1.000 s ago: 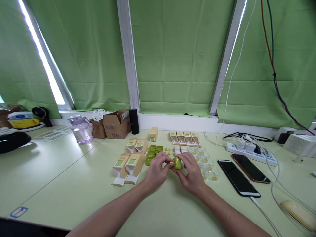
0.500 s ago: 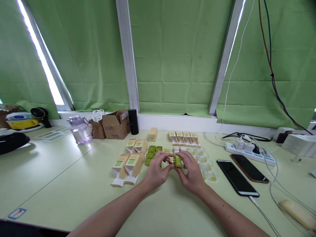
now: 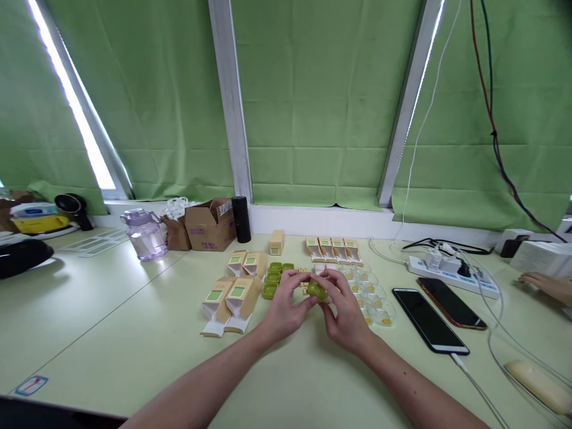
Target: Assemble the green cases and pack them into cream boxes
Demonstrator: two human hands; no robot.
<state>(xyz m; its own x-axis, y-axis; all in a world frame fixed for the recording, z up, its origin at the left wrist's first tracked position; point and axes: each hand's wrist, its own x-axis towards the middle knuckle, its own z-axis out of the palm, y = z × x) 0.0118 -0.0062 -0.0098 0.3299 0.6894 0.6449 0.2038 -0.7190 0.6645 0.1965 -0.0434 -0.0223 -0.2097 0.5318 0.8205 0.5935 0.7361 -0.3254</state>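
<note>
A small, rounded, glossy olive-green case [image 3: 317, 290] is held up between my hands just above the table. My right hand [image 3: 347, 310] grips it from the right with thumb and fingers. On the left side, my left hand [image 3: 286, 307] pinches it with its thumb and fingertips. Beyond my left hand lie several open green trays or cups [image 3: 273, 277]. Small cream pieces [image 3: 302, 270] and pale pinkish-white blocks [image 3: 325, 268] lie behind the hands, partly covered. Right of my right hand are several clear plastic shells with yellow spots [image 3: 378, 304].
Open cream cartons [image 3: 242, 296] stand on the left, more cartons [image 3: 334, 250] at the back. A purple jug [image 3: 145, 236], cardboard box [image 3: 210, 225] and black cylinder [image 3: 241, 220] stand farther left. Right are two phones [image 3: 429, 322], a power strip [image 3: 451, 277], cables and another person's hand [image 3: 547, 286].
The green case has turned in my fingers. The cream piece seen at my left fingertips is now hidden or gone from there. Another person's hand has appeared at the right edge.
</note>
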